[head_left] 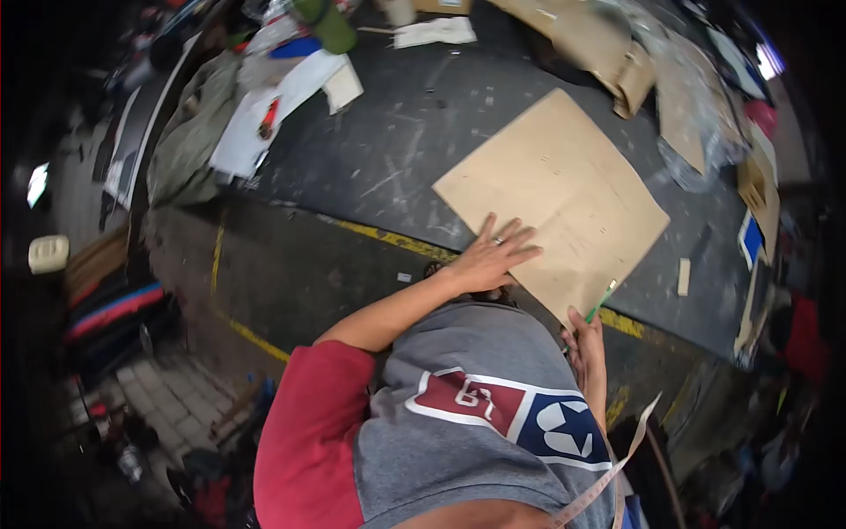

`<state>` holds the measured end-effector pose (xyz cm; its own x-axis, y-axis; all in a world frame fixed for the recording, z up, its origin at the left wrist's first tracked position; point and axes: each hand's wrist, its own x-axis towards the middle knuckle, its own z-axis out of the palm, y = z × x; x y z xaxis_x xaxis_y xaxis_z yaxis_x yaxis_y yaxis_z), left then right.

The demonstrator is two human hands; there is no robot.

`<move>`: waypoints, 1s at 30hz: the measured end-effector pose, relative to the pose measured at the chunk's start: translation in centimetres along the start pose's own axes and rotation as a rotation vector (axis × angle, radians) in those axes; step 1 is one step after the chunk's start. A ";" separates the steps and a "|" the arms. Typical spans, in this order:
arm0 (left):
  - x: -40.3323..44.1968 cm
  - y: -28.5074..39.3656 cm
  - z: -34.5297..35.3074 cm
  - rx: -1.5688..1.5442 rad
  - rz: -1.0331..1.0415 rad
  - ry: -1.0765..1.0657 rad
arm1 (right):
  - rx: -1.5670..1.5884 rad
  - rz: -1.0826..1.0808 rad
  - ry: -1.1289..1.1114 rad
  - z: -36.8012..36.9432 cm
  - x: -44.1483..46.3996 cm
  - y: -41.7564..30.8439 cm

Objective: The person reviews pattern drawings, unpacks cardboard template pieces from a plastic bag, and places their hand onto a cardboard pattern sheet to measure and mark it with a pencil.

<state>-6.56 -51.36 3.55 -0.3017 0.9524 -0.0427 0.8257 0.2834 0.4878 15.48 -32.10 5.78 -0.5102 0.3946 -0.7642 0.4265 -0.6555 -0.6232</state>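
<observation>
A: Where's the sheet (555, 167)?

B: On the dark table (370, 176), at its near edge, turned so 1 corner points at the person. The R hand (586, 348) is right at that corner.

A: Grip status, pls?

B: L hand (489, 262): nothing held, fingers spread over the sheet's near-left edge. R hand: closed around the green pen (601, 302), far end pointing away by the near-right edge. Can't tell if R fingers pinch the corner too, or if the pen touches the sheet.

A: How to do this well? Quick version.

B: IMO 3 things. 1: press w/ all L fingers, not just 1, b/c the sheet could skid or pivot. 2: back up that near corner; it looks to be at or past the table edge, so prob. bends easily. 3: go light w/ the pen, since a hard push may dent the sheet.

A: Anything in the way?

B: Tape measure (608, 480) hangs by the person's front; could snag if they lean. Small block (684, 277) on the right is apart from the sheet, so OK.
</observation>
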 end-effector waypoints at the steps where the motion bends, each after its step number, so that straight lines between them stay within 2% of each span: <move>1: -0.3 -0.6 0.1 0.017 -0.003 0.047 | -0.022 0.006 -0.027 -0.3 0.5 0.4; 4: -1.1 -3.0 -0.6 0.047 0.001 0.142 | 0.291 0.040 -0.184 -1.0 2.2 2.4; 7: -2.4 -6.7 -3.0 0.213 -0.038 0.215 | 0.259 0.046 -0.181 1.5 1.6 3.4; 9: -4.1 -9.1 -4.9 0.193 -0.015 0.222 | 0.249 0.051 -0.167 4.5 0.6 4.0; 12: -6.8 -11.4 -7.6 0.132 0.063 0.224 | -0.037 0.040 0.019 11.5 -2.0 5.0; 16: -12.2 -13.5 -10.1 0.161 0.037 0.202 | -0.033 0.014 0.140 18.2 -2.3 8.4; 18: -14.8 -14.6 -10.5 0.181 -0.045 0.186 | -0.133 0.014 0.112 20.4 -2.4 8.5; 23: -18.7 -16.9 -8.7 0.285 -0.149 0.138 | -0.091 -0.154 0.095 22.1 -1.0 9.5; 27: -20.0 -17.1 -9.0 0.090 -0.200 0.096 | -0.257 -0.239 0.108 21.6 0.3 8.9; 30: -19.5 -17.6 -9.6 0.122 -0.176 0.076 | -0.298 -0.286 0.069 22.4 1.0 8.2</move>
<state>-19.81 -76.02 4.17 -0.4772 0.8774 -0.0497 0.8075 0.4600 0.3693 1.72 -51.45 3.60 -0.5921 0.5827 -0.5566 0.4777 -0.3025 -0.8248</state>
